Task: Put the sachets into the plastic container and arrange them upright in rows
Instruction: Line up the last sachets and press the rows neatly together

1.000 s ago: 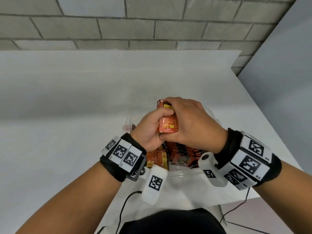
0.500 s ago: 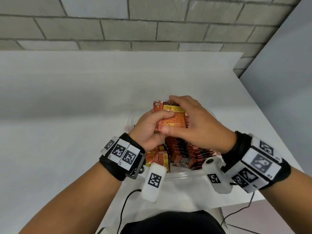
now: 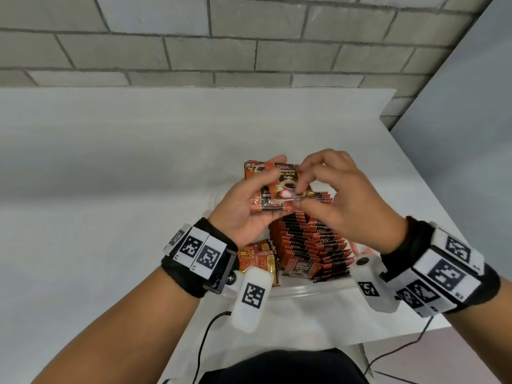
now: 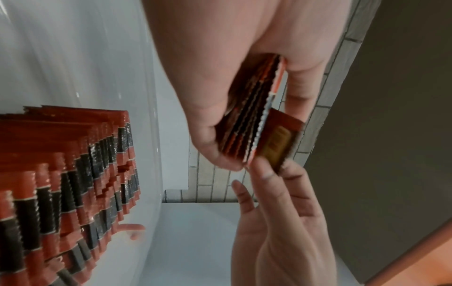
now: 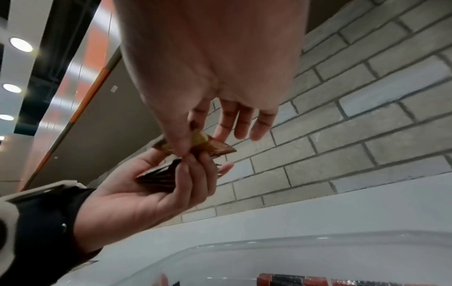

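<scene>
Here, one sachet is being peeled off a held stack, above the container.

Head view: left hand (image 3: 246,209) grips the stack of sachets (image 3: 270,189) over the plastic container (image 3: 304,291); upright rows (image 3: 313,245) fill it. Left wrist: stack clamped edge-on. Right wrist: right hand (image 5: 195,108) pinches the top sachet (image 5: 210,147), seemingly to separate it.

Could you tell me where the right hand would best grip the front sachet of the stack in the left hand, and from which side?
Probably at its lower right corner, coming from the right. The front sachet lies skewed on the stack, so that corner juts clear of the left hand. The right hand already pinches there.
</scene>
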The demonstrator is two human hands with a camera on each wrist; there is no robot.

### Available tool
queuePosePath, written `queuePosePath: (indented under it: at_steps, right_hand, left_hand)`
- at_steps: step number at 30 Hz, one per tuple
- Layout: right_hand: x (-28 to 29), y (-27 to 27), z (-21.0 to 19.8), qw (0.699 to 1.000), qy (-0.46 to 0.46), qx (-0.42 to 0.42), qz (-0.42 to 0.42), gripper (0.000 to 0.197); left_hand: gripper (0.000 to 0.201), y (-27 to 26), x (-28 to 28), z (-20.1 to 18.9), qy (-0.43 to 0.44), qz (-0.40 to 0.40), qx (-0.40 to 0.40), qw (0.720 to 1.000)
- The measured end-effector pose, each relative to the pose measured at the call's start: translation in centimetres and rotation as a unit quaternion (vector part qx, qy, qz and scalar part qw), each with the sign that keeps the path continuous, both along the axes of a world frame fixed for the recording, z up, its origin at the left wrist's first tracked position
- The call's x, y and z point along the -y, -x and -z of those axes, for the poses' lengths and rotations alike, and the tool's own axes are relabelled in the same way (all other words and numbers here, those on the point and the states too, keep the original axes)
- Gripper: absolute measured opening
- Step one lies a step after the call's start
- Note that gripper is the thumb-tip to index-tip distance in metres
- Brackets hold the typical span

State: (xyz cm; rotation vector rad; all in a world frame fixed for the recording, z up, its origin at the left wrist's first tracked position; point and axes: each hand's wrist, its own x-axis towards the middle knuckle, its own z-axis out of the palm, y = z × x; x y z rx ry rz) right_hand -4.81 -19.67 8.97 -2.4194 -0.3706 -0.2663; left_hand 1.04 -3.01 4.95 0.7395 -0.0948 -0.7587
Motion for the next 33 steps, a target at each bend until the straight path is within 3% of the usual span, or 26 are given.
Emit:
queuePosePath:
  at_steps: [6, 9, 12, 15, 18, 25, 33]
  right_hand:
    - [0.6, -0.2, -1.2, 0.997, -0.041, -0.022, 0.054, 0.028]
    - [0.6, -1.1, -1.8, 0.994, -0.010, -0.101, 0.045, 0.036]
    - [1.0, -1.3, -2.6, 0.986, -0.044, -0.153, 0.048, 0.026]
    - [2.0, -0.4, -2.6, 0.980, -0.048, -0.190, 0.041, 0.014]
    - [2.1, 1.4, -1.0, 0.964, 0.012, -0.263, 0.024, 0.011]
    - [0.8, 3.2, 3.1, 0.943, 0.156, -0.294, 0.002, 0.017]
    - [-0.1, 3.3, 4.6, 0.919, 0.309, -0.241, -0.028, 0.011]
  left_hand:
    - [0.057, -0.1, -0.3, -0.2, -0.056, 0.017, 0.055, 0.997]
    - [0.052, 0.0, -0.2, -0.3, -0.074, 0.033, 0.075, 0.994]
    - [0.036, 0.1, -0.1, -0.7, -0.089, 0.030, 0.083, 0.992]
    - [0.044, -0.5, -0.6, -1.1, -0.122, -0.015, 0.066, 0.990]
    - [0.044, -1.3, -1.5, -1.0, -0.136, -0.041, 0.056, 0.988]
    - [0.043, -1.6, -2.4, -0.5, -0.147, -0.039, 0.055, 0.987]
    - [0.043, -1.2, -2.2, -0.6, -0.159, -0.027, 0.059, 0.985]
